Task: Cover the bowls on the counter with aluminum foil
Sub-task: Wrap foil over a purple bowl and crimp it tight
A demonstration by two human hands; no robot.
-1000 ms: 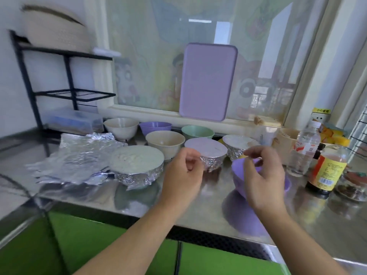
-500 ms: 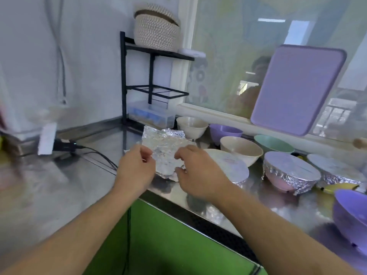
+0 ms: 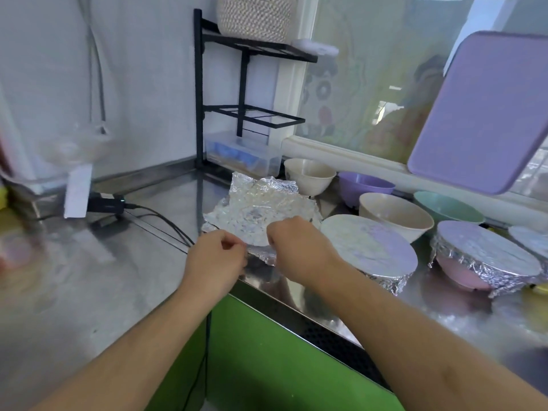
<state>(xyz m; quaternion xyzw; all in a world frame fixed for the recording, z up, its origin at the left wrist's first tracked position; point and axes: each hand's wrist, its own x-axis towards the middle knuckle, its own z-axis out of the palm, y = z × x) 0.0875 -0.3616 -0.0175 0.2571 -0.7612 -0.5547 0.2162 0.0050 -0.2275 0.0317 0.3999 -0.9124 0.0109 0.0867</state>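
Far left, a black plug (image 3: 106, 203) sat on the steel counter (image 3: 89, 277) with its cable (image 3: 166, 223) trailing toward you. Next came your left hand (image 3: 215, 262), fingers curled with thumb and forefinger pinched together at the near edge of the foil; the exact contact was too blurred to confirm. Behind it, the black rack (image 3: 246, 84) stood in the corner with a woven basket (image 3: 255, 16) on top and a clear plastic box (image 3: 243, 155) at its foot. The crumpled foil sheet (image 3: 261, 206) lay on the counter in front of that box, its near edge lifted slightly. Your right hand (image 3: 299, 250) came in just beside the left, knuckles up, fingers curled onto the same near edge of the foil. Moving on, a cream bowl (image 3: 310, 176) sat uncovered behind the sheet, then a foil-covered bowl (image 3: 370, 250) right beside your right hand. A purple bowl (image 3: 364, 188), a second cream bowl (image 3: 396, 216) and a green bowl (image 3: 447, 207) stood open near the window. Further right, a pink bowl (image 3: 486, 259) wore its foil wrap, and a purple board (image 3: 486, 111) leaned against the window.
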